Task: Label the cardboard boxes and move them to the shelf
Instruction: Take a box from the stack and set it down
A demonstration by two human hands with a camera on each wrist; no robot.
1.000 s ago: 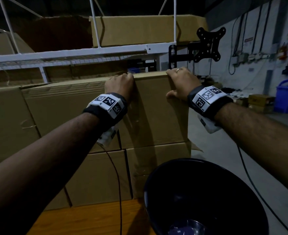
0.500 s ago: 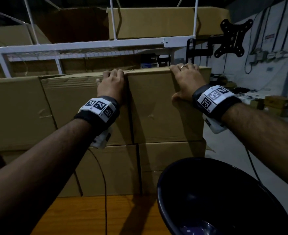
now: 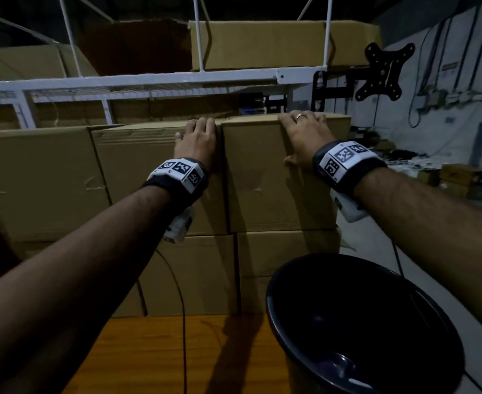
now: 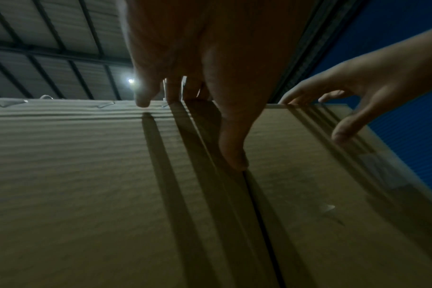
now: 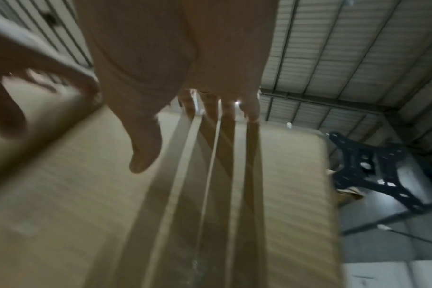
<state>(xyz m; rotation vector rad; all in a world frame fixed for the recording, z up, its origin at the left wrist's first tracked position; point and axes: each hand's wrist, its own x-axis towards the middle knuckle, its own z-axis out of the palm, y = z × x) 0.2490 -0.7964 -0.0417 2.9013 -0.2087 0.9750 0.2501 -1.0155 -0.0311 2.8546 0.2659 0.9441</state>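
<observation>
A plain brown cardboard box [image 3: 276, 177] sits top right in a stack of similar boxes. My left hand [image 3: 198, 137] hooks its fingers over the box's upper left corner, at the seam with the neighbouring box [image 3: 149, 177]. My right hand [image 3: 305, 132] grips the top edge further right, fingers over the top and thumb on the front face. The left wrist view shows my left hand [image 4: 197, 78] with its thumb along the seam and the box [image 4: 321, 175] beside it. The right wrist view shows my right hand [image 5: 185, 87] on the box [image 5: 271, 194]. No label shows on the box.
A white metal shelf [image 3: 149, 81] runs just above the stack and carries more boxes [image 3: 276, 44]. A black bin [image 3: 362, 322] stands close in front on the right, beside a wooden table [image 3: 191, 351]. A black monitor mount [image 3: 382, 69] juts out at the shelf's right end.
Both hands stay on the box's top edge. My left hand's fingers have reached further over the edge, and my head has shifted so the stack sits more to the right.
</observation>
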